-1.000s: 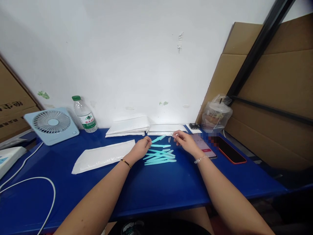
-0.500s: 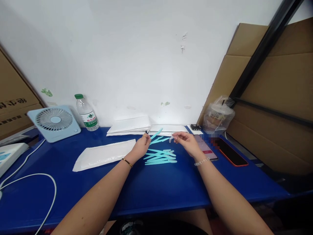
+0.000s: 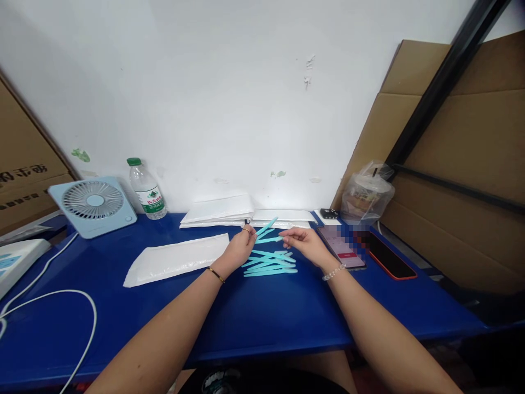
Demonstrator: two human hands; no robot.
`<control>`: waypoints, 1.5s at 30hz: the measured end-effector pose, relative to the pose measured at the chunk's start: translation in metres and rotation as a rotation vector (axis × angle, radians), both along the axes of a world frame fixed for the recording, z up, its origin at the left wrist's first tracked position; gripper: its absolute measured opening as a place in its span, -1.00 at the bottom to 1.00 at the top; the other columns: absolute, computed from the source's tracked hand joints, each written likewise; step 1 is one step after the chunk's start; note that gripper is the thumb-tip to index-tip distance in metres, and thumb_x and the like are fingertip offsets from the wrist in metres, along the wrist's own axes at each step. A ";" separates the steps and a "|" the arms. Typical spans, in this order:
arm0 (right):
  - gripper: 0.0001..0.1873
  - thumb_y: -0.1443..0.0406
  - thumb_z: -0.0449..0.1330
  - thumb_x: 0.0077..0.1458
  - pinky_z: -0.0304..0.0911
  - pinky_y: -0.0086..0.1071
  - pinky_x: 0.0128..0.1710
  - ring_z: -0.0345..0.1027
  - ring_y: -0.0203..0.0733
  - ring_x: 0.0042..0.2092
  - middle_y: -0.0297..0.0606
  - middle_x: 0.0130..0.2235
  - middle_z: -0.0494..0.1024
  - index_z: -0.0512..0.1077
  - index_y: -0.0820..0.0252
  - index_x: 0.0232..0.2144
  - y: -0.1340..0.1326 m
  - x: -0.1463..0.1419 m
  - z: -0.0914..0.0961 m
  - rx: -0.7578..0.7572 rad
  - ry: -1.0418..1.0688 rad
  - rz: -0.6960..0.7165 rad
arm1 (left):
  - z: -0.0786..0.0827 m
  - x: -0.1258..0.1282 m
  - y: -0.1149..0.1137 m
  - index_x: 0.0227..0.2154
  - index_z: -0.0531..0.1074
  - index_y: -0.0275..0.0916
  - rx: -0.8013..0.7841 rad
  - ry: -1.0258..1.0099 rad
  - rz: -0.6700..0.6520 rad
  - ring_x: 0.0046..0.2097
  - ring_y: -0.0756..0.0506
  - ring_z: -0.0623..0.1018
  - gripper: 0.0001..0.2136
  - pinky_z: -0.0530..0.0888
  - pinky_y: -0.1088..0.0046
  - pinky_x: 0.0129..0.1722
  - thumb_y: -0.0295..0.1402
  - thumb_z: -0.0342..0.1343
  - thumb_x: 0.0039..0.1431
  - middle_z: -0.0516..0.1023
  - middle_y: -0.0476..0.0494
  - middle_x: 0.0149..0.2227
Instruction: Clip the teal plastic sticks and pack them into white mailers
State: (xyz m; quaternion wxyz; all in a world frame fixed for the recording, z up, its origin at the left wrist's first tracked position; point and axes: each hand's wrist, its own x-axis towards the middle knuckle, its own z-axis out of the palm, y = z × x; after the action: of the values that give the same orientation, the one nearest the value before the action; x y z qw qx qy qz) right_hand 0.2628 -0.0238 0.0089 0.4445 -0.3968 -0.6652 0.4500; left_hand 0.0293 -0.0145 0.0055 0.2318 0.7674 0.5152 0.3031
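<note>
Several slim turquoise eyebrow razors (image 3: 267, 225) fan out from the closed fingers of my left hand (image 3: 241, 244). The thumb and fingertips of my right hand (image 3: 305, 244) are pinched at the right end of the lowest razor in that fan. A small clear cap is at those fingertips, mostly covered by them. Just below both hands, a loose pile of turquoise razors (image 3: 270, 268) lies on the blue table (image 3: 270, 317), some crossing over others. A white padded envelope (image 3: 176, 260) lies flat to the left of my left hand.
Stacked white envelopes (image 3: 217, 210) rest against the wall. At the left stand a blue fan (image 3: 94, 205) and a water bottle (image 3: 148, 191), with a white cable (image 3: 92, 312) nearby. Two phones (image 3: 342, 249) and a bagged cup (image 3: 367, 191) are at the right.
My right hand has moved left and slightly down, bringing the clear cap from apart to the end of a razor. The left hand still grips the fanned razors, nearly unmoved.
</note>
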 end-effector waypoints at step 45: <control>-0.61 0.06 0.35 -0.19 -0.04 -0.54 -0.77 0.15 -0.44 -0.70 -0.42 -0.65 0.39 0.30 0.19 -0.58 0.025 0.020 -0.012 -0.216 0.350 -0.328 | -0.016 -0.010 0.022 -0.39 0.43 -0.21 -0.061 0.075 0.082 -0.37 -0.04 0.44 -0.82 0.28 0.50 -0.45 -0.25 0.00 0.11 0.49 -0.06 -0.38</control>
State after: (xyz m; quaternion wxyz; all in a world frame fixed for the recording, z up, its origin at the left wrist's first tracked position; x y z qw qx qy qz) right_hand 0.2824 0.0011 -0.0030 0.5749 -0.4606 -0.4531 0.5020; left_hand 0.0189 0.0075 -0.0102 0.2228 0.7490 0.5637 0.2676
